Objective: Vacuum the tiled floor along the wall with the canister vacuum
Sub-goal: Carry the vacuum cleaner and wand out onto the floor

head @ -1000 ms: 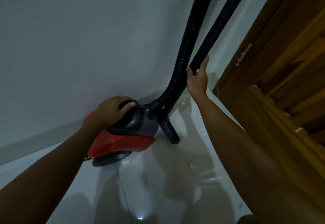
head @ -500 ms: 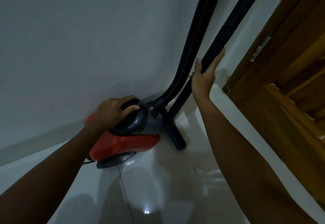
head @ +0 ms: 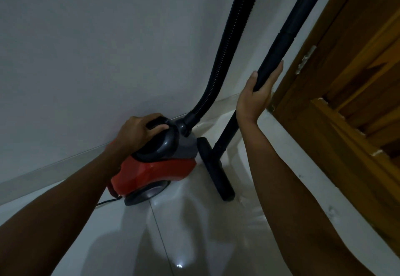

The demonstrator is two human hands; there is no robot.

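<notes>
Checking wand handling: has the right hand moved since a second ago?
Yes: the right hand, against the wand, shifted right toward the wooden door frame.

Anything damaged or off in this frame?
Yes: the wooden door frame on the right has pale chipped patches along its edges, like splintered wood. The vacuum and its floor head look intact.

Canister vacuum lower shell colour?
Canister vacuum: red lower shell, dark grey top. Shows best in head view.

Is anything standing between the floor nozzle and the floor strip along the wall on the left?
Yes. The red canister sits on that strip, directly left of the floor nozzle, close to the wall; the left hand grips its top.
</notes>
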